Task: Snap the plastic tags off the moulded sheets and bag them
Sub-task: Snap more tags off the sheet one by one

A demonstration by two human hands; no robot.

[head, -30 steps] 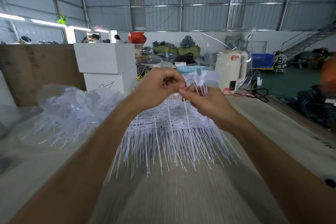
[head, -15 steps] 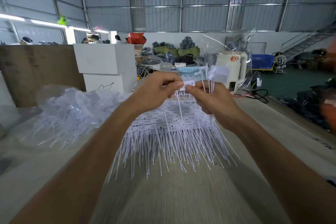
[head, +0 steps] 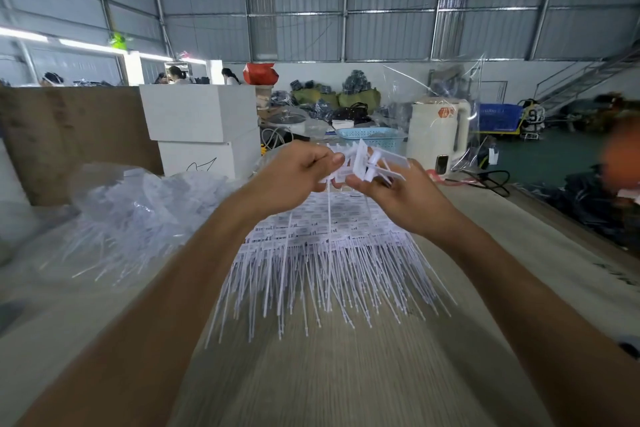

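A metal-walled workshop is seen behind a long pale surface [head: 346,374], on which a stack of moulded sheets [head: 325,253] is spread with the thin stems fanned toward the viewer, probably so that each row can be reached from the near edge. Above the stack, the hands are held close together. A small bunch of white tags [head: 367,163] is gripped in the curled fingers of the right hand [head: 401,198], while one tag is pinched at its head by the left hand [head: 294,173], its stem hanging straight down; the twist needed to break it free seems to be in hand. A clear bag of loose tags [head: 138,211] is kept on the left, within reach for filling.
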